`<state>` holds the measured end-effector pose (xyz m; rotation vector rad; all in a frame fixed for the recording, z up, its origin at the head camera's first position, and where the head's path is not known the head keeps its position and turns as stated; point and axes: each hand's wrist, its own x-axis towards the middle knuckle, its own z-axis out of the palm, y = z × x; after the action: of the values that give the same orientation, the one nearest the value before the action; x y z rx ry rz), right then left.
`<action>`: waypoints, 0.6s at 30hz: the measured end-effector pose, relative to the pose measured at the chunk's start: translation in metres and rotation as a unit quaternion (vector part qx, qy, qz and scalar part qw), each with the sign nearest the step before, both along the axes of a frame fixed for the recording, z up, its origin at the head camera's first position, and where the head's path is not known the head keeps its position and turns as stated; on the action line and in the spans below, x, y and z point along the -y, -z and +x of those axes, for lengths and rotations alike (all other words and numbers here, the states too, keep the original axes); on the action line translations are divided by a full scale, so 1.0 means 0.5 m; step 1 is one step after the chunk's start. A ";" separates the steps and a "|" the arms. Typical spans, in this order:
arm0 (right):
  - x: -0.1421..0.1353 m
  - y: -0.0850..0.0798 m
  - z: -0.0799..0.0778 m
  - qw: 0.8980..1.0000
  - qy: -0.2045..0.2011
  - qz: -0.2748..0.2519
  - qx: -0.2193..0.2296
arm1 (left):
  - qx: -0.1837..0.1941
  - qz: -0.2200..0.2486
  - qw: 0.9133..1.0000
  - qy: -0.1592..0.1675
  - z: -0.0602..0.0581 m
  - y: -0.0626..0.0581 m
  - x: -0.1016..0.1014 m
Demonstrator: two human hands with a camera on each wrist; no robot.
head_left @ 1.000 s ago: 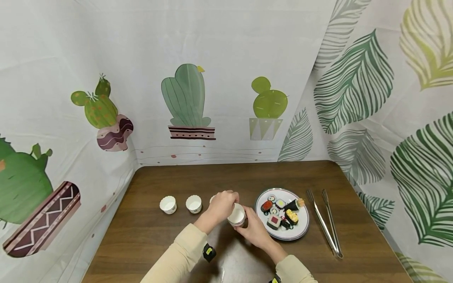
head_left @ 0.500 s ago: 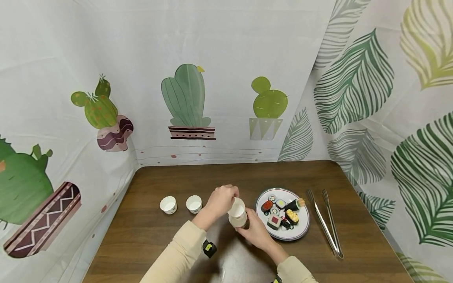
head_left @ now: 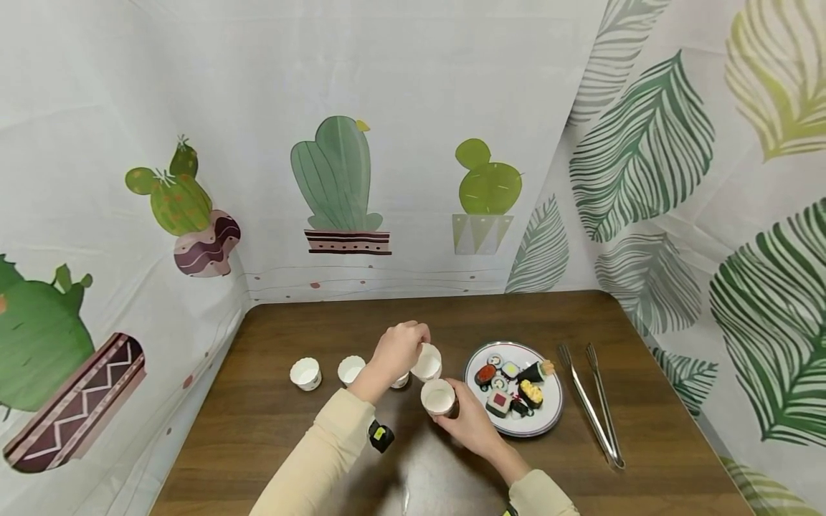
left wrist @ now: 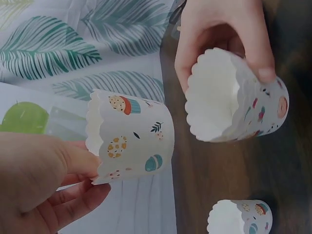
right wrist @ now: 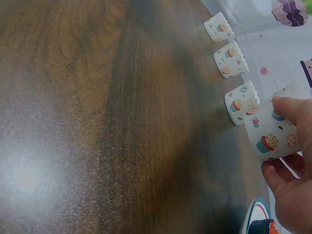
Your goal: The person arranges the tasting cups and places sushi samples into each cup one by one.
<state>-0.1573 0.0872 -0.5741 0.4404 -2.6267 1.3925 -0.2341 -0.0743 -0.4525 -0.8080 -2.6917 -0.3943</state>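
Note:
Pinched by its scalloped rim, a white paper baking cup [head_left: 426, 362] hangs from my left hand [head_left: 396, 355]; its cupcake print shows in the left wrist view, above the left fingers [left wrist: 73, 202]. Nearer to me, my right hand [head_left: 474, 423] grips a second baking cup [head_left: 438, 398], mouth up, thumb on one side and fingers round the other. The two cups are apart. Three more baking cups stand in a row on the table: one at far left [head_left: 306, 374], one beside it [head_left: 351, 370], and one [head_left: 401, 382] partly hidden behind my left hand.
Right of my hands, a round plate [head_left: 553, 416] bears several sushi pieces [head_left: 532, 393]. Metal tongs [head_left: 594, 416] lie beyond it, near the right side of the brown wooden table [head_left: 271, 459]. A printed cloth [head_left: 413, 86] hangs along the back.
My left hand has drawn its cup out of the cup in my right hand and moved it up and slightly left, away from me. The right hand keeps its grip, barely moving.

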 end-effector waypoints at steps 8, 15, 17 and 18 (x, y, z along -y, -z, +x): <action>-0.006 0.010 0.001 1.000 0.006 -0.005 -0.004 | 0.000 0.002 0.999 -0.035 -0.020 0.019 -0.001; -0.015 0.008 0.006 1.000 0.011 0.001 -0.004 | 0.018 0.003 0.998 -0.059 -0.041 0.056 0.002; -0.018 0.008 0.008 1.000 0.017 0.005 -0.003 | 0.022 0.006 0.998 -0.065 -0.045 0.066 0.004; -0.020 0.007 0.009 1.000 0.020 0.008 -0.003 | 0.024 0.008 0.997 -0.070 -0.047 0.071 0.004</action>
<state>-0.1528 0.0972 -0.5778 0.3898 -2.6285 1.3575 -0.2574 -0.0765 -0.4880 -0.6093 -2.7656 -0.4058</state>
